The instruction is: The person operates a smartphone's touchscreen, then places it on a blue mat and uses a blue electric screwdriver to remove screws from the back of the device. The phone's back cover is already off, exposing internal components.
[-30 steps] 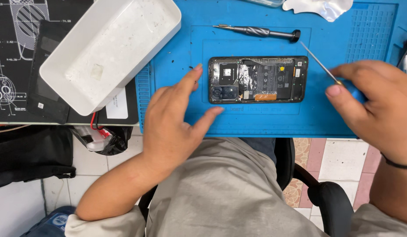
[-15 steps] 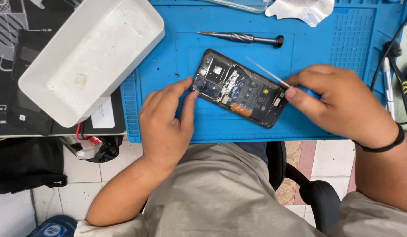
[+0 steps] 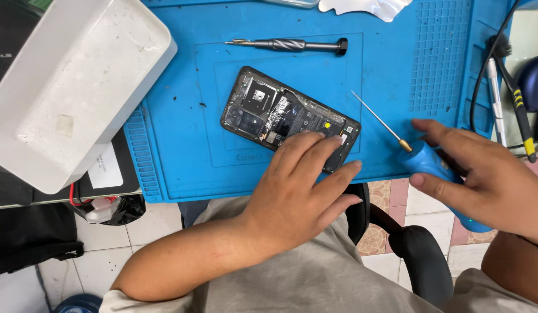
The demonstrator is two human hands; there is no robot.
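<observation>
Two hands at frame bottom: our left hand [image 3: 298, 191] lies open, fingertips pressing the opened phone [image 3: 289, 119] at centre. Our right hand [image 3: 489, 174] grips a blue screwdriver [image 3: 422, 159], lower right, over the blue mat [image 3: 176, 116].

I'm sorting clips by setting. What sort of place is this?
Most likely a phone repair bench. An opened phone with its back cover off lies on a blue repair mat, a precision screwdriver lies beside it, and the right hand holds a blue-handled fine driver.

Mat [image 3: 182, 150] open left of phone [image 3: 263, 110]; screwdriver [image 3: 286, 44] above, white tray [image 3: 71, 87] blocks far left.
</observation>
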